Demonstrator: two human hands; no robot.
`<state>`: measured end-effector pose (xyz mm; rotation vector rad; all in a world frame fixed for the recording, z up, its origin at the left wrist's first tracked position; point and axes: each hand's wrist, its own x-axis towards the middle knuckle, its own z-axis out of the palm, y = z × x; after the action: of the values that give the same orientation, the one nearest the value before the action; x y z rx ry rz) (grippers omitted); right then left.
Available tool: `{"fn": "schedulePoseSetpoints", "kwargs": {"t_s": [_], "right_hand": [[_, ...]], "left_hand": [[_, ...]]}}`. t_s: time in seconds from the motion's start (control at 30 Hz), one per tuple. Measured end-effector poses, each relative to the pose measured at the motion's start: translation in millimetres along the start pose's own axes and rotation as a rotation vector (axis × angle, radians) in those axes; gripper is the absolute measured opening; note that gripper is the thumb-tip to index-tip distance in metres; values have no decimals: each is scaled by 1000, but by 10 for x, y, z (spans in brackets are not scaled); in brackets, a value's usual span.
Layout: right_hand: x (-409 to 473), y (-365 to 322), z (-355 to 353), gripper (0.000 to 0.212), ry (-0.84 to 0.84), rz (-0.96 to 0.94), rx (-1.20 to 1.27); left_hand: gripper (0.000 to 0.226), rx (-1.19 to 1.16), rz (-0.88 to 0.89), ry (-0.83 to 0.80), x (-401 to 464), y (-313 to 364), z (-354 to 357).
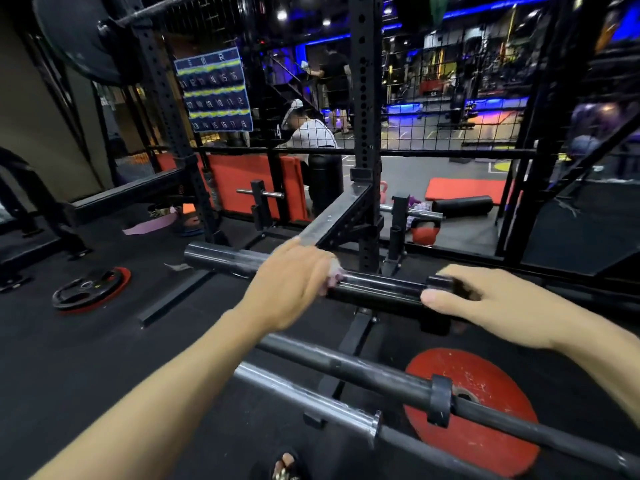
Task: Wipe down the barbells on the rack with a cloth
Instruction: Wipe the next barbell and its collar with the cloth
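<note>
Big black rack (364, 98) fills most of the view, uprights full of holes, wire mesh behind it and a gym floor with blue lights further back. A red plate (485, 386) lies flat on the floor at lower right, and a smaller black plate with a red rim (90, 289) sits on the floor at left. Red mats (242, 181) lean on the fence behind, and a red kettlebell (425, 233) sits near the rack's foot.

Three bars run across in front of me. The top bar (377, 289) is the thick black sleeve, resting across the rack about mid-frame. Below it there's a dark bar (363, 370) with a collar, crossing over the red plate, and nearest is a chrome bar (304, 396).

Left hand (291, 285) is over the top bar's sleeve, fingers curled down on it, with a bit of pale cloth (335, 271) poking out under the fingertips, so it's pinching the cloth against the bar. It's a bit motion blurred. Right hand (491, 303) is wrapped around the same bar at its inner collar, thumb pointing left along the sleeve.
</note>
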<state>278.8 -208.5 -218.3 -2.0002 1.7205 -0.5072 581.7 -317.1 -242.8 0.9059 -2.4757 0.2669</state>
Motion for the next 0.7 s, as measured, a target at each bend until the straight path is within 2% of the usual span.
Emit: {"fn": "schedulePoseSetpoints", "kwargs": {"t_s": [0.07, 0.1, 0.23, 0.33, 0.43, 0.53, 0.63, 0.7], "right_hand": [[-58, -39, 17, 58, 34, -6, 22], [-75, -61, 26, 58, 60, -7, 12], [-108, -159, 81, 84, 92, 13, -68], [-25, -270, 92, 89, 31, 81, -68], [51, -346, 104, 88, 30, 177, -22], [44, -387, 144, 61, 84, 187, -28], [8, -321, 170, 59, 154, 182, -105], [-27, -279, 176, 61, 161, 181, -127]], "left_hand": [[20, 96, -119, -29, -129, -342, -112], [18, 142, -170, -37, -204, -489, -162], [21, 253, -270, -16, -345, -750, -233], [32, 344, -296, -9, -232, -614, -200], [38, 353, -225, -35, -93, -293, -154], [37, 165, -96, 35, 42, 166, -16], [37, 28, 10, 141, 91, 425, 162], [36, -16, 42, 128, 70, 264, 151]]}}
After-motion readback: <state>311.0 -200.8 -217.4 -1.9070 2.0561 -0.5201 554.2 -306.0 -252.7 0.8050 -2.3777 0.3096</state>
